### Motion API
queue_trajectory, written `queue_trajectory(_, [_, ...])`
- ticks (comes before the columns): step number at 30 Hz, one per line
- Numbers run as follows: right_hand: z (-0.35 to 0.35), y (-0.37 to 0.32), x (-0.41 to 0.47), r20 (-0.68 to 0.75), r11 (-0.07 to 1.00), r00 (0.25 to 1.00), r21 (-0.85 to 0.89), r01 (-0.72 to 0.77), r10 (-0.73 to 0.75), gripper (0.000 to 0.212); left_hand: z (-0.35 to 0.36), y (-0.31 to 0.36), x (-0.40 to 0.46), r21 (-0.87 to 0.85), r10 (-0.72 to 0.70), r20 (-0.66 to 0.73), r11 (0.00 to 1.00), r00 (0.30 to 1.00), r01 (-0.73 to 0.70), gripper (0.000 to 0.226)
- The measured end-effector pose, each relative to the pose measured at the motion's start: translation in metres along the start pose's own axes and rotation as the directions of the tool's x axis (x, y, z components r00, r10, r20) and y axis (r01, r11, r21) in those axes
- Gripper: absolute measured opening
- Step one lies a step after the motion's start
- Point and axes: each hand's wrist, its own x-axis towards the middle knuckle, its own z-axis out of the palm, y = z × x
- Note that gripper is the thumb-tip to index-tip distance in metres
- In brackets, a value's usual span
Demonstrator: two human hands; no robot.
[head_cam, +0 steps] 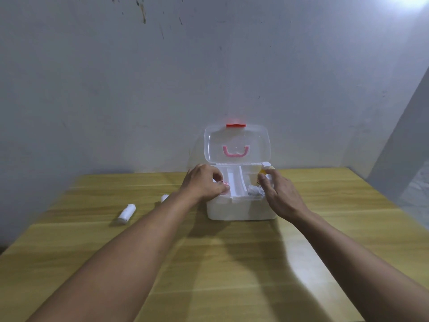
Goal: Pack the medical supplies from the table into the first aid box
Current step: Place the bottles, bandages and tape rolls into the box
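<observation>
My left hand (204,182) pinches a small pink item over the open white plastic box (241,208); my right hand (278,194) grips a yellow bottle (265,169), upright.

first aid box (241,209): white, clear lid raised upright, under both hands | yellow bottle (265,169): white cap, at right fingertips, box's far right corner | white roll (126,213): lying flat, well left of left hand (203,182)

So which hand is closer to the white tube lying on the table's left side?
Left. The left hand is at the box's left edge, right of the white tube; the right hand is beyond the box.
</observation>
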Motion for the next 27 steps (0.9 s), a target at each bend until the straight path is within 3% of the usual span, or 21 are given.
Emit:
queue_trajectory(5, [-0.003, -0.002, -0.002, 0.013, 1.0, 1.0, -0.006, -0.004, 0.004, 0.071, 0.001, 0.005, -0.001, -0.012, 0.031, -0.093, 0.999, 0.995, -0.033, 0.018])
queue_trajectory(14, [-0.005, -0.005, -0.003, 0.025, 1.0, 1.0, -0.001, -0.017, 0.017, 0.068, 0.013, 0.0, 0.011, 0.149, 0.027, 0.115, 0.988, 0.993, -0.044, 0.017])
queue_trajectory(17, [-0.005, -0.005, -0.004, 0.03, 1.0, 0.999, 0.006, -0.018, 0.018, 0.068, 0.013, -0.003, 0.01, 0.096, 0.01, 0.148, 0.995, 0.989, -0.024, 0.029])
queue_trajectory(21, [-0.005, -0.006, -0.005, 0.022, 1.0, 1.0, 0.009, -0.014, 0.013, 0.067, 0.006, -0.003, 0.004, -0.105, -0.005, 0.057, 0.994, 0.998, 0.011, 0.039])
queue_trajectory(25, [-0.005, -0.007, -0.006, 0.001, 0.999, 1.0, 0.022, -0.028, 0.028, 0.066, 0.012, -0.009, -0.008, 0.237, 0.056, 0.289, 0.963, 0.956, -0.128, 0.051])
queue_trajectory(27, [-0.004, -0.009, -0.008, -0.008, 0.999, 1.0, 0.02, -0.026, 0.026, 0.062, 0.016, -0.013, -0.011, 0.316, 0.063, 0.31, 0.934, 0.948, -0.165, 0.054])
